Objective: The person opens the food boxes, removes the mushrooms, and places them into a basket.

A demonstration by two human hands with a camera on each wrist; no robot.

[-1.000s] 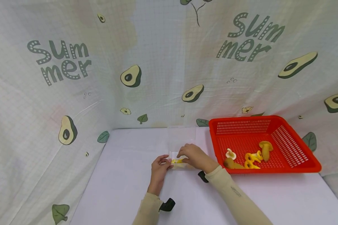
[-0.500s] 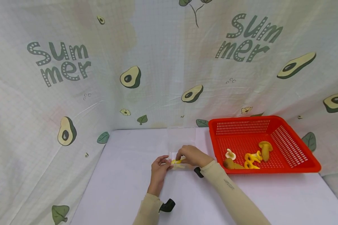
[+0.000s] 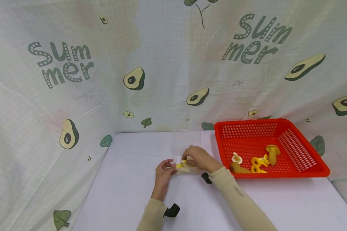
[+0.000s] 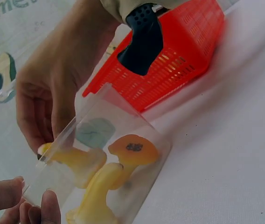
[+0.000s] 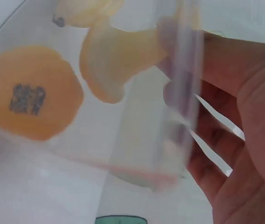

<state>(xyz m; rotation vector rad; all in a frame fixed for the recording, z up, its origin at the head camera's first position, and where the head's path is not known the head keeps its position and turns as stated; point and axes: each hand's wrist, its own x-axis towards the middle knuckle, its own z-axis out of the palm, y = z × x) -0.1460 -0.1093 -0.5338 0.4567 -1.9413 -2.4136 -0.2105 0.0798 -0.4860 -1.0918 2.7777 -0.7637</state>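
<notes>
A clear plastic box (image 3: 188, 171) stands on the table with its see-through lid (image 3: 186, 141) raised at the back. My left hand (image 3: 163, 175) holds the box's left end, thumb and fingers at the wall's edge in the left wrist view. My right hand (image 3: 201, 158) reaches over the opening and pinches a yellow mushroom (image 5: 123, 51) by its stem, its cap lying inside the box. Also in the box are an orange-capped mushroom (image 4: 133, 149) with a dark printed patch and a pale yellow mushroom (image 4: 95, 198). The box wall blurs them in the right wrist view.
To the right stands a red plastic basket (image 3: 309, 160), close to my right forearm. It contains a brown mushroom (image 3: 273, 154), a white mushroom (image 3: 236, 158) and several yellow pieces. A printed curtain (image 3: 162, 64) hangs behind the white table (image 3: 127, 179).
My right hand first shifts slightly left, then rises a little over the box, with the yellow mushroom in its fingers. The left hand stays at the box's left end.
</notes>
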